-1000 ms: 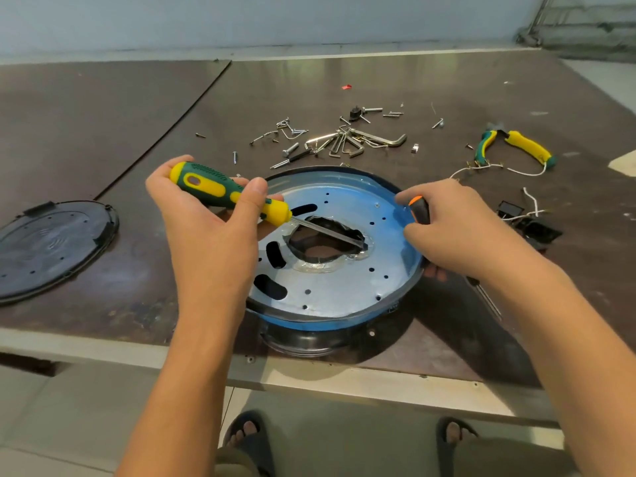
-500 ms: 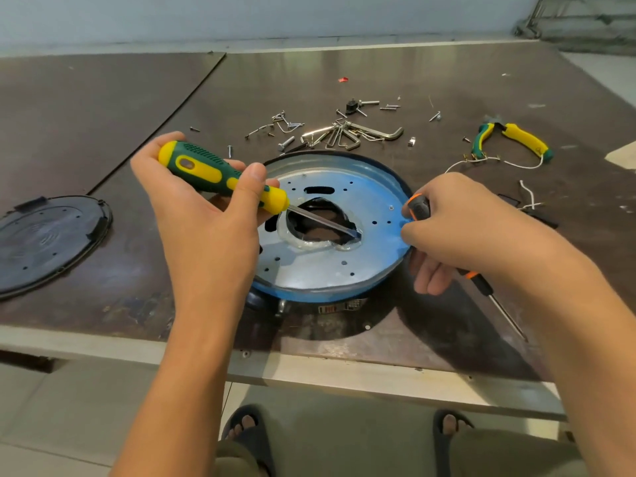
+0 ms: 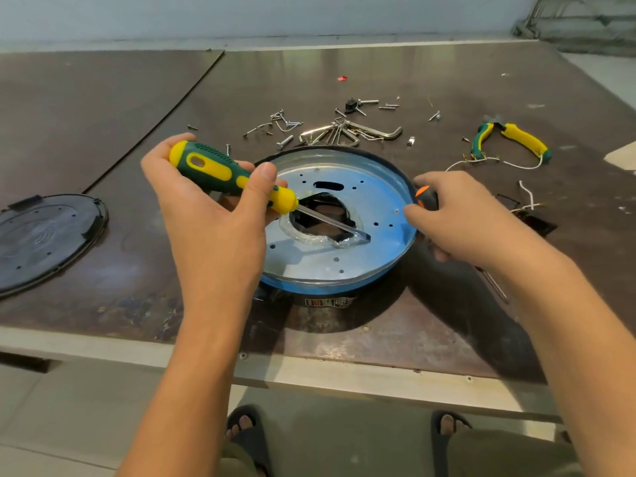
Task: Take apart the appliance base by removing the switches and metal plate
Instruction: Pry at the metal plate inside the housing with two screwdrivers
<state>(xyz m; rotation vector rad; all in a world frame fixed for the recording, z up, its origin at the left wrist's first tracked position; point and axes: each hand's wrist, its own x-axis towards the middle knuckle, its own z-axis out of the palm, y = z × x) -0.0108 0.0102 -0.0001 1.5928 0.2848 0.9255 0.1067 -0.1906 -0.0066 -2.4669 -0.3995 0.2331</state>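
Observation:
The round metal plate (image 3: 344, 263), covered in blue film, sits on the dark appliance base (image 3: 327, 301) in the middle of the table. It has a ragged central hole. My left hand (image 3: 210, 215) grips a green and yellow screwdriver (image 3: 220, 173); its blade lies across the hole with the tip at the hole's right edge. My right hand (image 3: 461, 222) rests at the plate's right rim and holds a black and orange screwdriver (image 3: 426, 197), whose shaft pokes out below the hand toward the table.
A black round cover (image 3: 44, 239) lies at the left. Loose screws and hex keys (image 3: 347, 132) are scattered behind the plate. Green and yellow pliers (image 3: 512, 139) with white wire lie at the right, near black switch parts (image 3: 537, 223). The table's front edge runs below the base.
The plate and base have tilted and turned under my hands, its near edge lifted more toward me. Both hands kept their screwdrivers; the blade stayed in the central hole.

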